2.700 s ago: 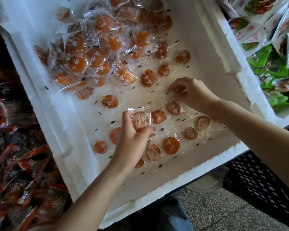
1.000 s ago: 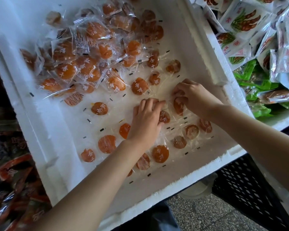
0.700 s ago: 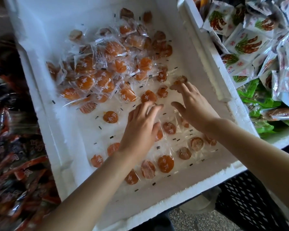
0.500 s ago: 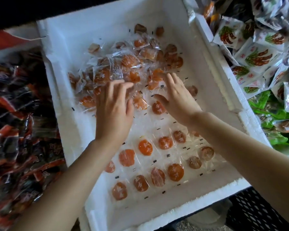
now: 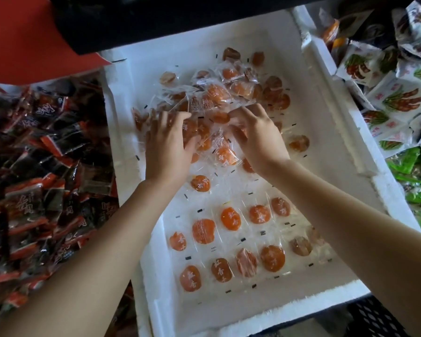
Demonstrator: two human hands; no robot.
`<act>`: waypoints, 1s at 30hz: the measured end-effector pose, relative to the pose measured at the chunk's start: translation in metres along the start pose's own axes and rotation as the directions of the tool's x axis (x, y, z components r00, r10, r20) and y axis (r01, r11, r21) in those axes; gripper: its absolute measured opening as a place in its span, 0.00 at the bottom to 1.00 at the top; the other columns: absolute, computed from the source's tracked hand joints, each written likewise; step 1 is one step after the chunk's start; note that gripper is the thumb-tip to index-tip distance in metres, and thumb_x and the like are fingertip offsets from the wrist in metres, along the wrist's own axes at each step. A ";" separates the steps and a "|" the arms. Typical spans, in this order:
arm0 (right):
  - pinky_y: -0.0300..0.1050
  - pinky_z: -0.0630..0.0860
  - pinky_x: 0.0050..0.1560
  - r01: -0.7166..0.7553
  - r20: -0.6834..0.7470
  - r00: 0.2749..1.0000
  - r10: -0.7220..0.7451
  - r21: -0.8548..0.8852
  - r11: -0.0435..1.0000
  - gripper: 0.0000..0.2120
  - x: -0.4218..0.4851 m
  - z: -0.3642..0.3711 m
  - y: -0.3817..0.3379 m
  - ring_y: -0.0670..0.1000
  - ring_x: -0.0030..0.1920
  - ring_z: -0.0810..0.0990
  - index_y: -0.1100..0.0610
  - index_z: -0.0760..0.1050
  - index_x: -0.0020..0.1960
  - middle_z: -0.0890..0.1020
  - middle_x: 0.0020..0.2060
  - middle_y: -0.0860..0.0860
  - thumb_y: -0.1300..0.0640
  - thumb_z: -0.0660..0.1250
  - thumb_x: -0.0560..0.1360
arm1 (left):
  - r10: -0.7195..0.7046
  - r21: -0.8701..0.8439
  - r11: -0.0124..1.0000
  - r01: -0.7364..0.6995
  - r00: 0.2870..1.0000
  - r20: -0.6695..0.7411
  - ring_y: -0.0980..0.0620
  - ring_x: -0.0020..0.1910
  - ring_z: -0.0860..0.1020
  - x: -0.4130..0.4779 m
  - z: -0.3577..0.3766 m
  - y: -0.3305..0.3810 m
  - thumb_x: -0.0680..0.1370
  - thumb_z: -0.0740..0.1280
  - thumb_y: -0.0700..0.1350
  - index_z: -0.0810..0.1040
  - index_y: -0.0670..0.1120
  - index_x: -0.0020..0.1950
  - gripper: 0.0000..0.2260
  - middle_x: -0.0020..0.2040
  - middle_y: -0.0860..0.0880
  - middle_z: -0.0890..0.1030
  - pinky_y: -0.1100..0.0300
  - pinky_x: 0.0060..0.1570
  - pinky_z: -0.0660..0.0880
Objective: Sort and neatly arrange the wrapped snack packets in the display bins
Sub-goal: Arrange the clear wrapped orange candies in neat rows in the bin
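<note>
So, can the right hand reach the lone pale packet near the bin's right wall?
Probably yes: the pale packet lies alone on the bare floor of the white bin, just beside the right hand, nothing between them.

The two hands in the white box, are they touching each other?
Apart. The head view shows the left hand and the right hand both on the heap of orange packets, with packets plainly visible in the gap between them.
</note>
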State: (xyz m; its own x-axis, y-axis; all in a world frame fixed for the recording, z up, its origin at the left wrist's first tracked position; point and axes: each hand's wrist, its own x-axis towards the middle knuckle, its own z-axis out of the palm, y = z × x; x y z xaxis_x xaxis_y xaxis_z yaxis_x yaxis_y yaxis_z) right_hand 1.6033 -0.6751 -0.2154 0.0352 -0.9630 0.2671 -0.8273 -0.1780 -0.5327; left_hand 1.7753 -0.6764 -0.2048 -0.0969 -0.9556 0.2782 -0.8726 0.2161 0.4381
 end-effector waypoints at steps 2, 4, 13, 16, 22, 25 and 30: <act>0.53 0.79 0.47 0.015 -0.062 0.998 -0.013 0.032 0.999 0.10 -0.002 -0.011 0.001 0.54 0.47 0.80 0.57 0.77 0.58 0.76 0.56 0.55 0.57 0.63 0.78 | 0.005 -0.005 1.000 -0.005 0.999 -0.036 0.38 0.60 0.74 -0.003 -0.003 -0.002 0.77 0.69 0.43 0.78 0.41 0.61 0.13 0.59 0.39 0.76 0.47 0.57 0.71; 0.52 0.79 0.46 0.009 -0.130 0.992 -0.003 0.050 0.999 0.10 -0.003 -0.023 0.000 0.53 0.45 0.80 0.57 0.79 0.56 0.79 0.52 0.54 0.56 0.63 0.78 | -0.010 -0.023 1.000 0.008 0.995 -0.103 0.40 0.54 0.77 -0.005 -0.009 -0.003 0.79 0.67 0.45 0.79 0.41 0.59 0.11 0.55 0.40 0.78 0.52 0.49 0.71; 0.32 0.76 0.43 0.011 -0.199 0.979 0.053 0.307 0.952 0.05 -0.054 -0.044 -0.037 0.45 0.41 0.80 0.57 0.75 0.50 0.79 0.42 0.47 0.56 0.63 0.78 | -0.451 -0.603 0.684 0.411 0.888 0.094 0.64 0.34 0.78 -0.053 -0.042 0.020 0.82 0.62 0.43 0.74 0.43 0.49 0.05 0.40 0.52 0.78 0.74 0.35 0.71; 0.40 0.80 0.47 0.067 -0.148 0.989 -0.002 0.438 0.897 0.08 -0.075 -0.031 -0.053 0.46 0.47 0.81 0.57 0.72 0.51 0.80 0.48 0.50 0.52 0.60 0.78 | -0.515 -0.759 0.170 0.629 0.713 0.475 0.51 0.40 0.83 -0.071 -0.041 0.030 0.82 0.60 0.39 0.75 0.40 0.52 0.06 0.45 0.41 0.83 0.61 0.44 0.81; 0.38 0.75 0.57 0.147 0.082 0.975 -0.205 0.454 0.879 0.13 -0.113 0.001 -0.066 0.41 0.56 0.77 0.59 0.75 0.58 0.77 0.58 0.47 0.58 0.67 0.75 | -0.403 -0.747 -0.047 0.663 0.672 0.622 0.48 0.38 0.81 -0.095 -0.049 0.030 0.80 0.63 0.48 0.82 0.42 0.42 0.14 0.36 0.45 0.82 0.56 0.48 0.77; 0.39 0.74 0.60 0.118 0.210 0.929 -0.305 0.614 0.781 0.14 -0.117 -0.005 -0.072 0.42 0.59 0.77 0.59 0.73 0.60 0.78 0.58 0.47 0.60 0.66 0.76 | -0.374 -0.748 0.106 0.655 0.723 0.581 0.48 0.47 0.84 -0.104 -0.055 0.017 0.71 0.68 0.51 0.82 0.43 0.47 0.12 0.46 0.43 0.85 0.54 0.53 0.79; 0.34 0.75 0.56 -0.029 0.091 0.995 -0.029 0.576 0.817 0.10 -0.103 0.004 -0.072 0.40 0.54 0.78 0.55 0.72 0.56 0.79 0.53 0.47 0.65 0.62 0.77 | -0.474 -0.757 0.223 0.614 0.747 0.466 0.48 0.54 0.83 -0.109 -0.070 0.001 0.71 0.70 0.50 0.78 0.43 0.58 0.18 0.54 0.45 0.83 0.57 0.49 0.80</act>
State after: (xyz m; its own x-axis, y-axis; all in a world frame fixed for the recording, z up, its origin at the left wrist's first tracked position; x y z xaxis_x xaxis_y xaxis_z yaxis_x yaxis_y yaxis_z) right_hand 1.6614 -0.5636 -0.2082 0.1097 -0.9719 0.2081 -0.3545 -0.2338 -0.9053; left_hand 1.8187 -0.5577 -0.1749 0.1178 -0.9099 -0.3978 0.1085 -0.3864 0.9159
